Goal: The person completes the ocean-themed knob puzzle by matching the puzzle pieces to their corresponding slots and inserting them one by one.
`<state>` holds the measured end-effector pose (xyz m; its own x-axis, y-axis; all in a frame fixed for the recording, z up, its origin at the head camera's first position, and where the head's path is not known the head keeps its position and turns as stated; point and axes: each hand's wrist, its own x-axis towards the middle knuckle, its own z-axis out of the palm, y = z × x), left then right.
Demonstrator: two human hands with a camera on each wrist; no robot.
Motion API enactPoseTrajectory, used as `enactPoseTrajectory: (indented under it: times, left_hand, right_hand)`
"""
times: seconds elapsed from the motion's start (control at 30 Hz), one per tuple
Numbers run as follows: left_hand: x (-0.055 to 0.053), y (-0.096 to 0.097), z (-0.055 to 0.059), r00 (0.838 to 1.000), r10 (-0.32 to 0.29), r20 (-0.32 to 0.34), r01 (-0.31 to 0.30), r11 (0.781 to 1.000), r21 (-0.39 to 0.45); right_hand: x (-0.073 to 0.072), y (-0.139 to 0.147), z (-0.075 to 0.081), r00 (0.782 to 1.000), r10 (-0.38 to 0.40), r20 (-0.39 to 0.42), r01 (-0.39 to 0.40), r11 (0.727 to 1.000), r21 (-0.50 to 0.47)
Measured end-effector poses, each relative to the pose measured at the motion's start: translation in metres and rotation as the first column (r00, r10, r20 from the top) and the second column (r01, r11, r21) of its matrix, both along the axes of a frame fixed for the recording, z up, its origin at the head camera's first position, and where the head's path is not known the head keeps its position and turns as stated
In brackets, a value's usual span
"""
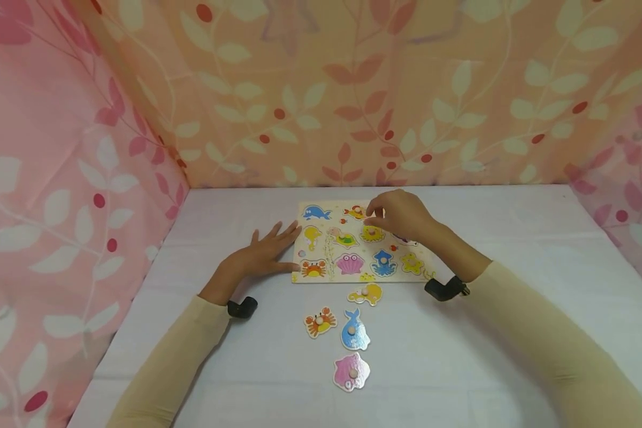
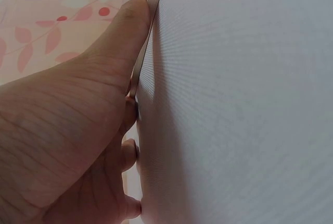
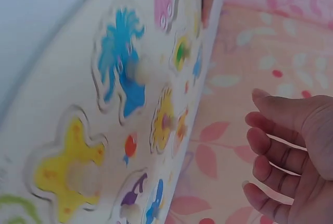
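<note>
A wooden puzzle board (image 1: pixel 338 279) with sea animals lies flat on the table. My left hand (image 1: pixel 262 252) spreads its fingers against the board's left edge, the thumb near the printed crab. Over the upper part of the board, my right hand (image 1: pixel 403 214) hovers beside the knobbed fish piece (image 1: pixel 355 212) and octopus piece (image 1: pixel 373 233). In the right wrist view its fingers (image 3: pixel 278 153) bend loosely, apart from the board, with nothing between them. Knobbed squid (image 3: pixel 125 67) and starfish (image 3: pixel 70 169) pieces sit in their slots. The whale, seahorse, crab and shell pictures show no knobs.
In front of the board lie loose knobbed pieces: a yellow seahorse (image 1: pixel 371 293), an orange crab (image 1: pixel 320 322), a blue whale (image 1: pixel 355 330) and a pink shell (image 1: pixel 351 372). White cloth (image 1: pixel 460 368) covers the table. Patterned curtains (image 1: pixel 310 89) hang behind and at both sides.
</note>
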<state>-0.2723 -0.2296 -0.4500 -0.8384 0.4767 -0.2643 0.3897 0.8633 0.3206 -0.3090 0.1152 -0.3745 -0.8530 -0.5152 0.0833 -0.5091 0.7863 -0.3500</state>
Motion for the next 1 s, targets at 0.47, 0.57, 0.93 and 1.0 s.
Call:
enactPoseTrajectory:
  times: [0.47,0.57,0.93,1.0]
  left_hand:
    - [0.0,-0.003,-0.003,1.0,0.004,0.005,-0.004,1.0,-0.001]
    - [0.0,-0.001,-0.001,1.0,0.003,-0.002,-0.003,1.0,-0.001]
    - [0.001,0.0,0.003,1.0,-0.002,-0.004,0.002,1.0,-0.01]
    - [0.002,0.0,0.002,1.0,-0.003,0.002,0.003,1.0,-0.004]
  right_hand:
    - [0.073,0.008,-0.014,0.999,0.052,-0.007,-0.052,0.996,-0.076]
    - [0.084,0.006,-0.017,0.998,0.058,-0.007,-0.059,0.995,-0.079]
    - [0.107,-0.009,-0.039,0.994,0.054,0.098,-0.051,0.998,-0.028]
    - [0.109,-0.01,-0.041,0.993,0.055,0.109,-0.054,0.998,-0.011]
